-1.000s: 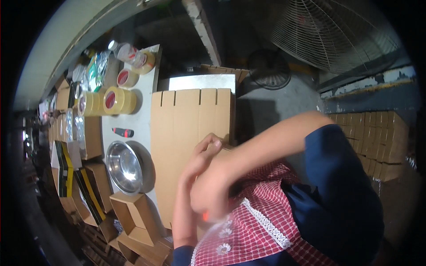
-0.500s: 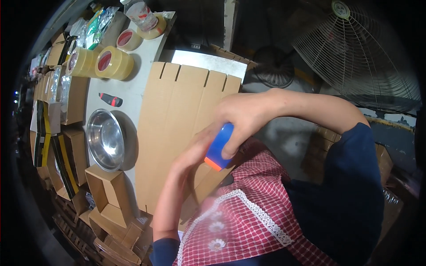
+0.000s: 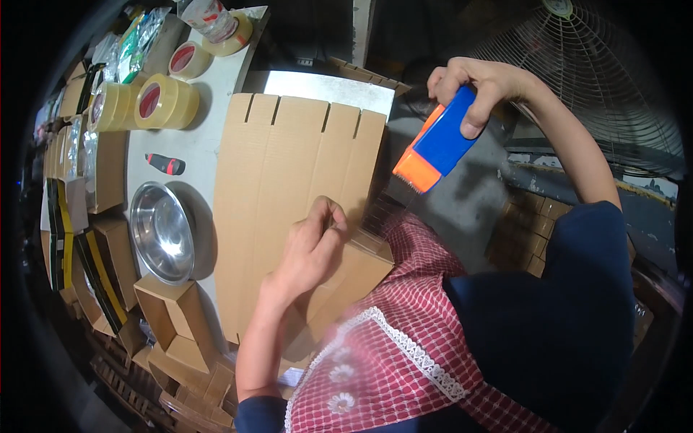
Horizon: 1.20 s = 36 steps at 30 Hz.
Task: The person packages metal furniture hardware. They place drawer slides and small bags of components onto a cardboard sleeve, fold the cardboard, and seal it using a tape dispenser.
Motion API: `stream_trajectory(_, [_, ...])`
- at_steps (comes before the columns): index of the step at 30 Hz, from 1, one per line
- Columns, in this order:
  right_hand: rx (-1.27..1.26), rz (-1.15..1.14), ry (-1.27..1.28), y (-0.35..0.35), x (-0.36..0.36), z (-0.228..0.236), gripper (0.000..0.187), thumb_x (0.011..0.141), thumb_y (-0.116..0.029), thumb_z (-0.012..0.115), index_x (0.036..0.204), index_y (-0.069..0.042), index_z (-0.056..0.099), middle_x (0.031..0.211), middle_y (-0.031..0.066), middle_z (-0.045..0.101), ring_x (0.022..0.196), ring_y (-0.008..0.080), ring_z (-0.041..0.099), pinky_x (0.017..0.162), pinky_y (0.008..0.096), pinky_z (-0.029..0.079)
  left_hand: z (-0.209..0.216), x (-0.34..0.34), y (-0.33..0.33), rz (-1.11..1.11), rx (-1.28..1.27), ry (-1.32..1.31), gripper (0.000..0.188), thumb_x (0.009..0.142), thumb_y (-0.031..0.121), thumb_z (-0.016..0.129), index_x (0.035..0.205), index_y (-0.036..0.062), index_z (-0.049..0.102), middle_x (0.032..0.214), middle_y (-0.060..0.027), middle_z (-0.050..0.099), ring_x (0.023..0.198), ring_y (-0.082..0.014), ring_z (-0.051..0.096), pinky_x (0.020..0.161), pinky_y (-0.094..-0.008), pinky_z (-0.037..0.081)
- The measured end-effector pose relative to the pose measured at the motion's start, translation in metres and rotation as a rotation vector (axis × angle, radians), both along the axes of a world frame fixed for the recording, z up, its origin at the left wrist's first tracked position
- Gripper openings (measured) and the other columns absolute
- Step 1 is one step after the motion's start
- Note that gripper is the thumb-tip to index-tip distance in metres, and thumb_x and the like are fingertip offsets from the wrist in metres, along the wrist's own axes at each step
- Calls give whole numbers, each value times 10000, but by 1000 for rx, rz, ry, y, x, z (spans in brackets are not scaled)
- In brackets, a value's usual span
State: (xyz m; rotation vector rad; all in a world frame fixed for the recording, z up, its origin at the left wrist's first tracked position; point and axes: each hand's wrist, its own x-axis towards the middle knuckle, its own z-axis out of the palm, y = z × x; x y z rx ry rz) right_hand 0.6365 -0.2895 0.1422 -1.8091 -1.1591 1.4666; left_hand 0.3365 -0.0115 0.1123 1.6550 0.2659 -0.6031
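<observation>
In my right hand [image 3: 492,81] is a blue and orange tape dispenser [image 3: 447,138], raised beyond the cardboard's right edge with its toothed edge pointing down. A faint see-through strip of tape [image 3: 390,206] seems to run from it towards a small cardboard box [image 3: 345,280] in front of my apron. My left hand [image 3: 312,244] is at the box's far side with thumb and fingers pinched together; what they hold, if anything, is too small to make out. Under that hand lies a stack of flat slotted cardboard [image 3: 263,180], its depth unclear.
Left on the table are a steel bowl [image 3: 160,231], a black and red utility knife [image 3: 164,164], rolls of tape [image 3: 173,101] and an open cardboard box [image 3: 173,317]. A large caged fan [image 3: 577,79] stands at the far right. Stacked cartons [image 3: 530,224] sit below on the right.
My right hand has lifted the tape dispenser up and to the right, away from the box. My left hand, partly hidden before, now shows with its fingers pinched.
</observation>
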Motion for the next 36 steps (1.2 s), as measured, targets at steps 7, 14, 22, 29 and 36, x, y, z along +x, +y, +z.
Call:
stream_trajectory(7, [307, 19, -100, 59, -93, -79, 480, 711, -400, 862, 663, 15, 625, 674, 130, 599, 685, 265, 585, 627, 398, 447, 12, -8, -13, -70, 360, -491, 141, 939, 100, 522, 1040, 3, 509, 710, -154, 611, 610, -364, 631, 578, -430, 520])
stream_trajectory(14, [295, -414, 309, 74, -142, -81, 357, 652, -185, 856, 540, -36, 552, 520, -16, 504, 495, 66, 462, 469, 280, 341, 23, -28, -25, -156, 651, -476, 163, 905, 43, 502, 1059, 31, 553, 812, -183, 676, 719, -390, 691, 663, -451, 557])
stream_trajectory(22, [414, -580, -231, 88, -156, -41, 408, 718, -409, 841, 695, -23, 710, 635, 143, 633, 573, 274, 629, 572, 373, 486, 34, -44, -28, -47, 740, -638, 192, 868, 36, 561, 1060, 36, 550, 810, -159, 679, 699, -356, 691, 668, -436, 574])
stream_trajectory(29, [549, -5, -1059, 129, -138, -131, 284, 839, -96, 672, 1090, 33, 644, 1063, 189, 687, 1159, 365, 606, 1069, 481, 436, 22, -35, -28, -16, 706, -693, 254, 873, 92, 589, 1108, 7, 544, 808, -193, 681, 688, -348, 698, 640, -439, 575])
stream_trajectory(36, [114, -492, 32, 76, -230, -33, 409, 992, -238, 662, 1322, -6, 592, 1249, 119, 655, 1152, 198, 627, 1002, 339, 486, 3, -57, -30, 192, 792, -643, 472, 957, 165, 553, 1385, 11, 427, 753, -202, 682, 643, -350, 698, 579, -454, 564])
